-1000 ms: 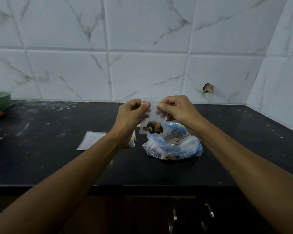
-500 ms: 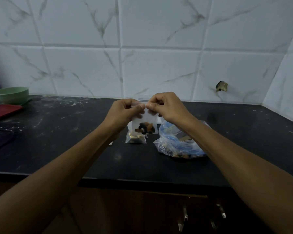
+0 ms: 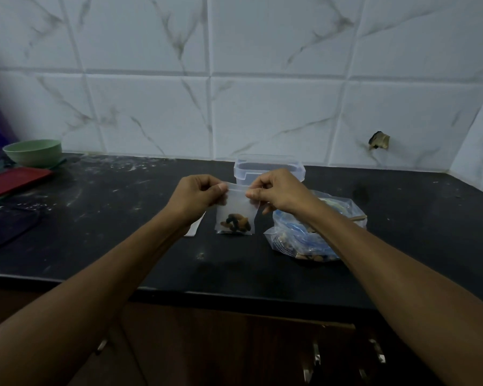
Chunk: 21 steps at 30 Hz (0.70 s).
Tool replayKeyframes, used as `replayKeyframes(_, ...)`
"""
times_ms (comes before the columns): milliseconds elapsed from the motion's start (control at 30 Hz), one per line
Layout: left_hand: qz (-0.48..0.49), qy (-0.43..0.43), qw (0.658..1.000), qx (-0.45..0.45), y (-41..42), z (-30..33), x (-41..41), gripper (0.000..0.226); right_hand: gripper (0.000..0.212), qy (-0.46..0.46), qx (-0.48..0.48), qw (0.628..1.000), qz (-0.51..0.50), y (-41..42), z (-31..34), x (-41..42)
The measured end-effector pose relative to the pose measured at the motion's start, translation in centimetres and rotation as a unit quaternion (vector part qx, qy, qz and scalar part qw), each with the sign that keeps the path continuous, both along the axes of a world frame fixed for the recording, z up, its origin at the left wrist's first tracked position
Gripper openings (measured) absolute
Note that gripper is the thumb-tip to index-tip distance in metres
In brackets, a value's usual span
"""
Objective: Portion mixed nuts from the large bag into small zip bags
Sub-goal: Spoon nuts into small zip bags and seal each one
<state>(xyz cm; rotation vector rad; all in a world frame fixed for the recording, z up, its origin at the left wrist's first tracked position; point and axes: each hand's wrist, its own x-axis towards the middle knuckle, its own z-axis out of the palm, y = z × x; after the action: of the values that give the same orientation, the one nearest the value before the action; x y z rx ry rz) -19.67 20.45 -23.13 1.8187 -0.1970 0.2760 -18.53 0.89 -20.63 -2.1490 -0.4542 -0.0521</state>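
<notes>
Left hand (image 3: pixel 198 197) and right hand (image 3: pixel 276 195) both pinch one small zip bag (image 3: pixel 236 210); one large bag (image 3: pixel 315 232) nearby.

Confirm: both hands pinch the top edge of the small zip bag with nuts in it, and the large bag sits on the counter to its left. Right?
Not quite. In the head view the large bag sits on the counter to the right of the small zip bag, under the right forearm. The rest holds: the left hand and right hand both pinch its top edge, nuts inside.
</notes>
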Motion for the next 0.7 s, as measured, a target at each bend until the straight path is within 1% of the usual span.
replayKeyframes(67, 0.011, -0.007, 0.999, 0.031, 0.3, -0.2, 0.1, 0.018, 0.014, 0.011, -0.022, 1.0, 0.002, 0.4, 0.0, 0.1)
replayKeyframes(167, 0.026, 0.004, 0.999, 0.036, 0.4, -0.8, 0.2, 0.018, 0.012, 0.011, -0.056, 0.998, -0.011, 1.2, 0.0, 0.5)
replayKeyframes(267, 0.038, 0.03, 0.999, 0.021, 0.4, -1.1, 0.4, 0.018, 0.01, 0.027, -0.039, 0.999, -0.014, 1.7, -0.4, 0.8)
replayKeyframes(400, 0.012, 0.078, 0.997, -0.008, 0.6, -1.4, 0.6, 0.014, 0.008, 0.085, -0.019, 0.996, -0.008, 1.8, -0.5, 1.4)
replayKeyframes(500, 0.022, 0.066, 0.998, 0.012, 0.7, -1.9, 1.1, 0.013, 0.01, 0.122, -0.012, 0.992, -0.019, 2.1, -0.5, 1.6)
replayKeyframes(600, 0.047, 0.049, 0.997, 0.043, 0.3, -2.2, 1.7, 0.013, 0.014, 0.111, -0.028, 0.992, -0.054, 2.8, -0.7, 1.7)
replayKeyframes(700, 0.064, 0.057, 0.994, 0.062, -0.2, -2.9, 2.3, 0.016, 0.012, 0.087, -0.086, 0.988, -0.093, 3.5, -1.0, 2.0)
